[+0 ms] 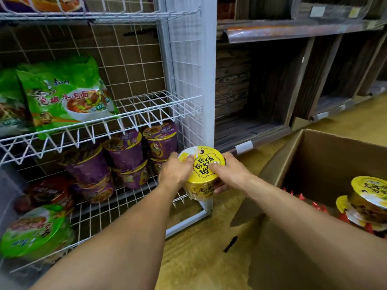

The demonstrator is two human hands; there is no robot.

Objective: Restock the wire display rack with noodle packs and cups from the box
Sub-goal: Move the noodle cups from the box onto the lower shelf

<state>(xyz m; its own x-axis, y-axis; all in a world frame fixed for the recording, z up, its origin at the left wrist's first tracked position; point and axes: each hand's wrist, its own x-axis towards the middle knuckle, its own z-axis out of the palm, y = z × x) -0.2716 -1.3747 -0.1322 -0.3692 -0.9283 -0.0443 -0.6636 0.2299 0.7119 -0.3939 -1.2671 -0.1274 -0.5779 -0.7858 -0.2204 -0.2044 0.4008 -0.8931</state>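
A yellow noodle cup (204,164) is held between both hands at the right front corner of the white wire rack's bottom shelf (134,201). My left hand (176,172) grips its left side. My right hand (228,172) grips its right side, with fingers on the lid. Several purple noodle cups (125,155) lie stacked on the bottom shelf just left of the held cup. Green noodle packs (67,95) stand on the middle shelf (150,109). The open cardboard box (297,164) at right holds two more yellow cups (368,195) over red packs (318,207).
A green-lidded bowl (35,231) and a dark red bowl (48,193) sit at the bottom shelf's left end. Dark wooden shelving (272,80) stands to the right of the rack. A black pen-like object (230,243) lies on the wooden floor near the box flap.
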